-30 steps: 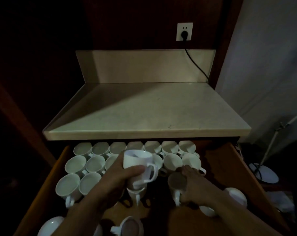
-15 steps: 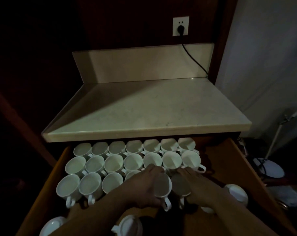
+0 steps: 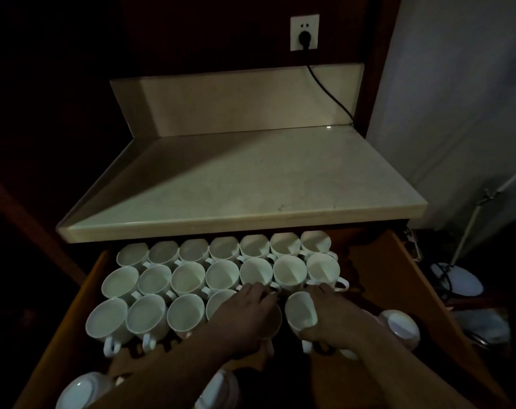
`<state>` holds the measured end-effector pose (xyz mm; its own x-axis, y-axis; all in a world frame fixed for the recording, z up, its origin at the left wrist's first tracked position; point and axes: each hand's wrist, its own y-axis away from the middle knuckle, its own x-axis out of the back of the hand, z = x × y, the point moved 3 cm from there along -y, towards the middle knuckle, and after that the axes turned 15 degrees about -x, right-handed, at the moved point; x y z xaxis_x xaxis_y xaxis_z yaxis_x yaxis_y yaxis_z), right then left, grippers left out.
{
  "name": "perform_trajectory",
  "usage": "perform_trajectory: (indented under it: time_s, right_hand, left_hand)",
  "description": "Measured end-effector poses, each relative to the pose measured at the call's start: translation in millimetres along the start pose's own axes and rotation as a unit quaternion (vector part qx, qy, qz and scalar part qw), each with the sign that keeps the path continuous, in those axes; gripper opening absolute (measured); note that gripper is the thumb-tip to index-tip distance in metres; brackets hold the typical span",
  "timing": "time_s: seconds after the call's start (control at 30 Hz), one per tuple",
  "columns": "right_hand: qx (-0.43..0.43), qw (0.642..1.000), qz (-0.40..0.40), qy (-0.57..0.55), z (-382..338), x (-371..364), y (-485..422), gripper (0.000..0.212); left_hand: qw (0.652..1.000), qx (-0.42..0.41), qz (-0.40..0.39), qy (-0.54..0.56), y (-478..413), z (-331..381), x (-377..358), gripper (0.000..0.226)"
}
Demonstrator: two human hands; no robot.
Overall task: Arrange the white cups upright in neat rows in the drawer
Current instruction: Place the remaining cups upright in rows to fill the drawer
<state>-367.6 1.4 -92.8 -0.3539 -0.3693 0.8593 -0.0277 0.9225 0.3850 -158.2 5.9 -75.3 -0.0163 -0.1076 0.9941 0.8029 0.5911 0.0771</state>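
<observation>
Cup (image 3: 300, 312) now upright, within right grip (image 3: 336, 323)

This looks like a service station in a hotel or restaurant, not a home kitchen. The wide wooden drawer (image 3: 398, 276) is packed with white cups (image 3: 188, 278), all of one pattern and lined up in dozens, the way catering stock is kept. Above it sits a pale stone countertop (image 3: 250, 178) with a matching backsplash (image 3: 236, 104), built into dark wood panelling (image 3: 191, 31). A white wall socket (image 3: 304, 32) holds a black plug, and its cable (image 3: 330, 95) runs down across the backsplash. On the right, beside a pale wall (image 3: 457, 84), stands a floor lamp's round base (image 3: 457, 278). The room is dim.
</observation>
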Motion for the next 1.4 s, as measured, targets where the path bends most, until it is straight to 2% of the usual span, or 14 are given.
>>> perform_trajectory:
  time_s: [0.13,0.23,0.4,0.57,0.77,0.83,0.9,0.93,1.0,1.07,1.17,1.23,1.3,1.4]
  right_hand:
    - [-0.016,1.0,0.004,-0.025,2,1,0,0.098]
    - [-0.035,0.999,0.004,-0.034,4,-2,0,0.092]
    - [-0.052,0.998,-0.002,-0.037,1,-4,-3,0.085]
    - [-0.056,0.997,0.02,-0.044,-3,-3,-5,0.077]
    - [-0.046,0.996,0.019,-0.067,-2,3,3,0.079]
    - [-0.045,0.992,0.031,-0.112,6,18,9,0.07]
    - [-0.057,0.986,0.069,-0.138,21,44,16,0.045]
    - [-0.068,0.987,0.085,-0.121,28,60,22,0.029]
    - [-0.089,0.991,0.081,-0.055,43,78,31,0.019]
    - [-0.103,0.994,0.039,0.004,55,75,40,0.031]
    - [-0.091,0.992,0.008,0.089,65,49,48,0.081]
    - [-0.077,0.982,-0.002,0.174,67,34,51,0.103]
    - [-0.063,0.971,0.005,0.229,68,28,50,0.108]
    - [-0.061,0.975,0.022,0.215,67,30,44,0.099]
  left_hand:
    - [0.999,0.005,0.018,-0.027,4,0,4,0.07]
    - [0.998,-0.036,0.039,-0.017,10,0,1,0.057]
    - [0.997,-0.073,-0.003,-0.031,14,-7,-7,0.023]
    - [0.994,-0.087,0.067,-0.024,11,4,6,0.027]
    - [0.996,-0.06,0.057,-0.028,12,2,2,0.03]
    - [0.997,-0.033,0.062,-0.015,11,2,-1,0.034]
    - [0.998,-0.017,0.06,0.009,8,3,-2,0.044]
    - [0.997,-0.02,0.072,0.016,5,4,-1,0.044]
    - [0.994,-0.036,0.103,0.027,-2,8,4,0.038]
    - [0.99,-0.056,0.125,0.039,-13,14,7,0.034]
    - [0.988,-0.074,0.126,0.055,-29,25,6,0.037]
    - [0.989,-0.082,0.116,0.046,-37,32,5,0.036]
    - [0.987,-0.1,0.117,0.045,-42,38,6,0.023]
    - [0.988,-0.097,0.11,0.056,-46,42,7,0.013]
